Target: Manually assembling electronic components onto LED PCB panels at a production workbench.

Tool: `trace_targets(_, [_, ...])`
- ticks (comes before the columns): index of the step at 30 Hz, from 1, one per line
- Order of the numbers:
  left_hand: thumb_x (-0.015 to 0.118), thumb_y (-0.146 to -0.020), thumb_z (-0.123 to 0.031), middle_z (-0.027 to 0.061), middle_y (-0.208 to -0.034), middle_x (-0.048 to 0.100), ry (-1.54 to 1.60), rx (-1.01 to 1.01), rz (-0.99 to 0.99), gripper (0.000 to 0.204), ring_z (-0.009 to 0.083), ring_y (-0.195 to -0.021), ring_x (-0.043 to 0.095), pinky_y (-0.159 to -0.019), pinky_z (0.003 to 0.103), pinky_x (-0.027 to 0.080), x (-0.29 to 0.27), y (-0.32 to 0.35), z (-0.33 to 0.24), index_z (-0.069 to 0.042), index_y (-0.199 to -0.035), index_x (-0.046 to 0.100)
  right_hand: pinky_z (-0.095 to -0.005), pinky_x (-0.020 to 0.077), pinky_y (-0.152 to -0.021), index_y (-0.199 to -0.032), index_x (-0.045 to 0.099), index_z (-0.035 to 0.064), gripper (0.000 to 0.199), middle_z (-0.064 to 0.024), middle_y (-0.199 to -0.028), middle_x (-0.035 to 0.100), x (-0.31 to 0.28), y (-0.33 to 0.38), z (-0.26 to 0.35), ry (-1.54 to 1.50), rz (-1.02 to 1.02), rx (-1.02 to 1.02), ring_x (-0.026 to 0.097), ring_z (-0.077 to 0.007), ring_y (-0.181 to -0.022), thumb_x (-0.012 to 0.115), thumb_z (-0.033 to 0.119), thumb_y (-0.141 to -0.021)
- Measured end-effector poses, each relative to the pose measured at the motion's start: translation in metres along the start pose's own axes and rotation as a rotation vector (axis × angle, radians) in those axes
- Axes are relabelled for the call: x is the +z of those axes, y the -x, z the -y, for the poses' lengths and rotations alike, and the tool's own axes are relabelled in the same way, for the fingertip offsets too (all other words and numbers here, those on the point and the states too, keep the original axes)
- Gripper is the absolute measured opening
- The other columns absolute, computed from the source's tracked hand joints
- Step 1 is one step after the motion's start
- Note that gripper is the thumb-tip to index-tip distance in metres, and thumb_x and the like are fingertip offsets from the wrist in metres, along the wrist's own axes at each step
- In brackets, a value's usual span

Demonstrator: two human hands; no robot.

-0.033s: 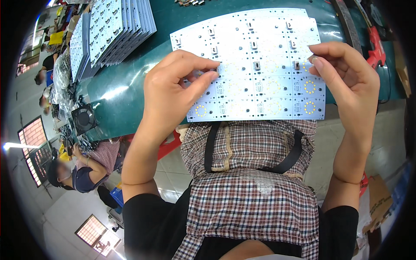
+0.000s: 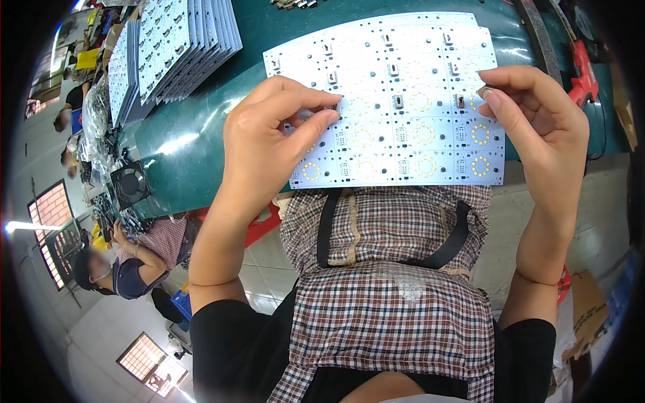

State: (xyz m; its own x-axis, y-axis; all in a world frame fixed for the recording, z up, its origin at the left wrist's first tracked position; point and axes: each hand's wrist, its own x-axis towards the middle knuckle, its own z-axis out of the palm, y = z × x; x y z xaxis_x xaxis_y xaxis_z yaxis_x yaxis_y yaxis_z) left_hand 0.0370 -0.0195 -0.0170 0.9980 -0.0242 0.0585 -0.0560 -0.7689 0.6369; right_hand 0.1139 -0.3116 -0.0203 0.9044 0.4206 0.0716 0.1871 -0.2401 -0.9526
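Observation:
A white panel of circuit boards point(image 2: 420, 55) with rings of small yellow LEDs lies in front of me at the bench's near edge. Small slide switches, such as one switch point(image 2: 398, 101) near the middle, sit upright on its farther rows; the two nearest rows show bare pads. My left hand point(image 2: 272, 131) is over the panel's left side, thumb and forefinger pinched at the board surface; what lies between them is mostly hidden. Over the right edge, my right hand point(image 2: 534, 117) pinches a tiny dark piece between thumb and forefinger, too small to name.
Stacked white circuit panels point(image 2: 191, 50) stand at the far left of the green bench point(image 2: 178, 144). A black fan point(image 2: 130, 185) sits at its left edge. A red-handled tool point(image 2: 583, 74) lies at right beside a dark metal bar point(image 2: 539, 40). A co-worker point(image 2: 138, 262) sits at left.

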Motion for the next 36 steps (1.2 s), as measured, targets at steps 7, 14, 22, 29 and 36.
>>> trace_targets(7, [0.083, -0.08, -0.005, 0.0054, -0.087, 0.072, 0.017, -0.083, 0.006, 0.02, 0.0122, -0.069, 0.065, -0.062, 0.025, 0.052, 0.002, -0.001, -0.001, -0.007, -0.1, 0.082, -0.0244, 0.0561, -0.081, -0.115, 0.069, -0.0072, 0.019, -0.008, -0.103, 0.071, 0.001, 0.006, 0.004, 0.056, 0.004, -0.007, 0.069, -0.0127, -0.09, 0.066, -0.004, -0.096])
trace_targets(14, [0.082, -0.082, -0.005, 0.0029, -0.085, 0.07, 0.01, -0.079, 0.01, 0.02, 0.0087, -0.07, 0.061, -0.059, 0.023, 0.044, 0.002, 0.0, -0.001, -0.007, -0.102, 0.083, -0.0232, 0.0547, -0.08, -0.114, 0.069, -0.007, 0.019, -0.0074, -0.101, 0.071, 0.002, 0.009, 0.002, 0.065, -0.015, 0.003, 0.069, -0.0119, -0.088, 0.067, -0.004, -0.096])
trace_targets(22, [0.082, -0.083, -0.006, 0.0004, -0.085, 0.068, 0.034, -0.108, 0.02, 0.021, 0.0059, -0.072, 0.057, -0.058, 0.021, 0.038, 0.002, -0.001, -0.001, -0.006, -0.104, 0.083, -0.0233, 0.0543, -0.08, -0.112, 0.069, -0.0074, 0.017, -0.0078, -0.102, 0.069, 0.003, 0.011, 0.001, 0.062, 0.004, -0.008, 0.068, -0.0121, -0.088, 0.066, -0.005, -0.095])
trace_targets(29, [0.082, -0.076, -0.003, 0.0035, -0.082, 0.068, -0.325, 0.265, -0.044, 0.022, 0.0162, -0.071, 0.061, -0.058, 0.027, 0.044, 0.001, -0.004, -0.001, -0.008, -0.098, 0.082, -0.0249, 0.0545, -0.079, -0.111, 0.069, -0.0081, 0.017, -0.0089, -0.102, 0.069, 0.003, 0.013, 0.003, 0.089, -0.002, -0.014, 0.069, -0.0135, -0.088, 0.067, -0.007, -0.094])
trace_targets(36, [0.082, -0.069, -0.008, 0.0013, -0.08, 0.065, -0.443, 0.484, -0.136, 0.022, 0.0202, -0.072, 0.062, -0.059, 0.033, 0.05, 0.008, -0.008, 0.006, -0.009, -0.089, 0.075, -0.0245, 0.0541, -0.075, -0.108, 0.07, -0.0077, 0.017, -0.0086, -0.098, 0.07, 0.009, 0.022, 0.01, 0.073, -0.007, 0.024, 0.069, -0.0138, -0.084, 0.068, -0.008, -0.091])
